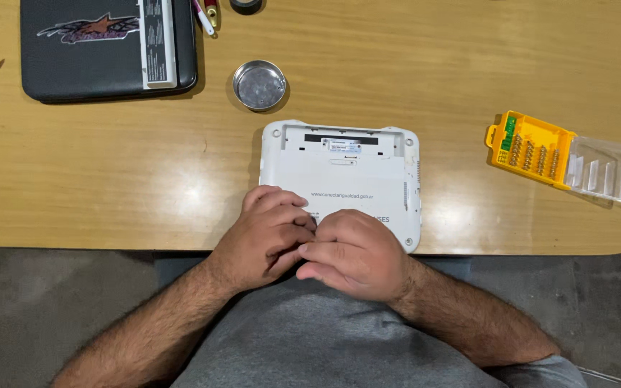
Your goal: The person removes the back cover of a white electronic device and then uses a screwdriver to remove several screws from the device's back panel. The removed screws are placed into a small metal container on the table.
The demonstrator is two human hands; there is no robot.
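Device: a small white laptop (pixel 341 176) is lying upside down on the table (pixel 145 187), near edge toward the person, battery bay at the far edge standing open and empty.
Left hand (pixel 266 233): it is resting on the near left corner of the casing, fingers curled in toward the other hand; whether it is pinching anything, I cannot tell.
Right hand (pixel 353 253): it is sitting knuckles-up over the near edge, fingers folded together and touching the left hand's; anything held is hidden.
Done so far: the battery looks to be out, and the bottom cover is sitting in place.
Left to do: by my reading, the cover has not come off yet; a screw hole is showing at the near right corner.
Dish: a small round metal dish (pixel 259 85) is waiting just beyond the laptop, seemingly empty.
Bits: a yellow bit case (pixel 532 149) is lying open, well to the right.
Also: a black laptop (pixel 80 47) is resting far left.
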